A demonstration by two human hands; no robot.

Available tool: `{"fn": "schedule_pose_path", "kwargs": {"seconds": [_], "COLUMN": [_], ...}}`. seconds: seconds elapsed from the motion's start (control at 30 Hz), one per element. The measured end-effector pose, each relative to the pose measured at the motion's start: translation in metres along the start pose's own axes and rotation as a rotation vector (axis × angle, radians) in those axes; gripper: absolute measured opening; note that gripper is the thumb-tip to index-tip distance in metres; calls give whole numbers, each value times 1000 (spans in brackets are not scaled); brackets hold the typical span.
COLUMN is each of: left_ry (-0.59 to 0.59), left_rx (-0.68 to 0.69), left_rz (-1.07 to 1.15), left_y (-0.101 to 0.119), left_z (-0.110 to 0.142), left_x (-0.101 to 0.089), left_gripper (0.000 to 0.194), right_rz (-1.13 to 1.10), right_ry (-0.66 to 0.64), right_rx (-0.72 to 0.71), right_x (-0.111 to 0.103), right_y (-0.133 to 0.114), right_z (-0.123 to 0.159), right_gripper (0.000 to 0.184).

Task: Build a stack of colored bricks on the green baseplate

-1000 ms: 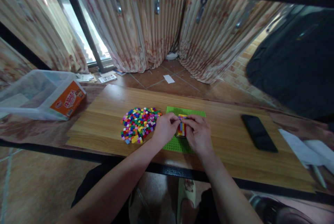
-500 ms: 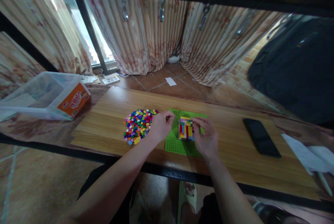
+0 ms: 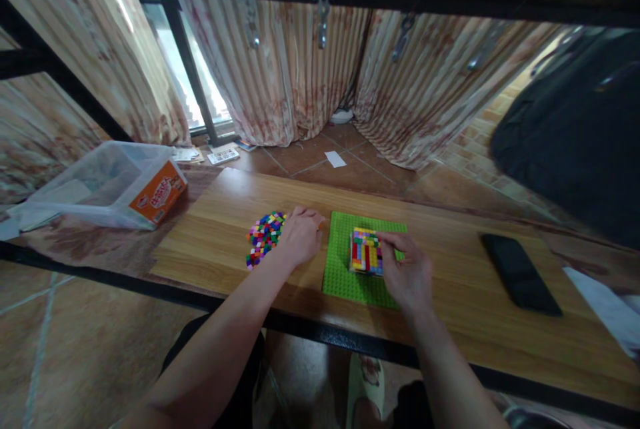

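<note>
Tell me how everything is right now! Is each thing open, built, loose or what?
Toy bricks: loose, in a pile
Brick block: built, on the baseplate
Green studded baseplate: lying flat
Left hand: fingers bent, by the pile; can't tell if it holds anything
Right hand: fingertips at the block's right side
Smartphone: flat, screen dark
Clear plastic bin: open on top
Curtains: hanging, parted at the window
</note>
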State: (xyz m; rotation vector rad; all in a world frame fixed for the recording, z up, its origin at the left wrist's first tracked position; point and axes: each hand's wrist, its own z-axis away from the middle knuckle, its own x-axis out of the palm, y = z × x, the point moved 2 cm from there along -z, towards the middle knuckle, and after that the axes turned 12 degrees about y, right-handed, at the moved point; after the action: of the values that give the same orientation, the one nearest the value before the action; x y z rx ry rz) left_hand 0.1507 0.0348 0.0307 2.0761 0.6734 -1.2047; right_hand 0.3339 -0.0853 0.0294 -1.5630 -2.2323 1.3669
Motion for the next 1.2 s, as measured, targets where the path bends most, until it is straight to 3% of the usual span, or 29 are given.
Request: {"fn": "schedule_pose_path", "kwargs": {"seconds": [0.33, 0.93, 1.07, 1.2], "left_ry": [-58, -106, -22, -13], "left_rx": [21, 30, -53, -292], "left_rz": [-73, -47, 168, 750], "left_y": [14, 16, 16, 14], "left_z": [2, 8, 6, 2], "left_x": [3, -2, -5, -3], "left_gripper": [24, 28, 27, 24], "right_rz": [16, 29, 26, -35], "right_ry": [-15, -48, -36, -11], "right_rx": [2, 31, 26, 9], "right_x": [0, 1, 1, 1], "right_y": [-1, 0, -2, -8], "right_z": [0, 1, 0, -1], "right_gripper": [21, 22, 21, 21]}}
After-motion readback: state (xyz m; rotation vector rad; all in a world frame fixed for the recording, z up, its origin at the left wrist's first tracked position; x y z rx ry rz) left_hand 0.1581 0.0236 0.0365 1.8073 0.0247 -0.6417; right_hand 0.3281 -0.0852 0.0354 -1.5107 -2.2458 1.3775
